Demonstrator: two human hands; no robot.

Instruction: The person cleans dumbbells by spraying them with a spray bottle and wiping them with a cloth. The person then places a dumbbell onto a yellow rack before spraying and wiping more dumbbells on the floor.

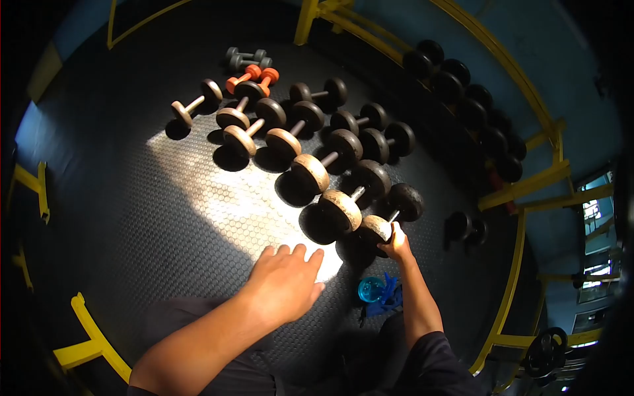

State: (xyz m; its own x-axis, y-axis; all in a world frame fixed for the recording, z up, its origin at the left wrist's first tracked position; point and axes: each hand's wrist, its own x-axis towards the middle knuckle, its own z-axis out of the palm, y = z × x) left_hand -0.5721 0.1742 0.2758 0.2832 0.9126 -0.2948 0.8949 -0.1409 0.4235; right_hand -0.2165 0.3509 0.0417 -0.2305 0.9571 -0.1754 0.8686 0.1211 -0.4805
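My left hand (pixel 285 280) is held over the sunlit black mat, palm down, fingers apart, touching no dumbbell. At the near right end of the dumbbell rows, my right hand (pixel 396 243) rests against the near head of a dumbbell (pixel 376 229); its fingers are partly hidden, so I cannot tell whether they grip it. Left of that dumbbell lies another large one (pixel 341 210), its near head lit by the sun. Farther off are more black dumbbells (pixel 310 173) and an orange pair (pixel 268 80).
A blue bottle (pixel 371 289) and a blue cloth (pixel 389 297) lie on the hexagon-patterned floor mat (pixel 165 244) near my knees. Dumbbells fill a rack (pixel 531 181) with a yellow frame on the right. Yellow metal feet (pixel 92 346) stand on the left.
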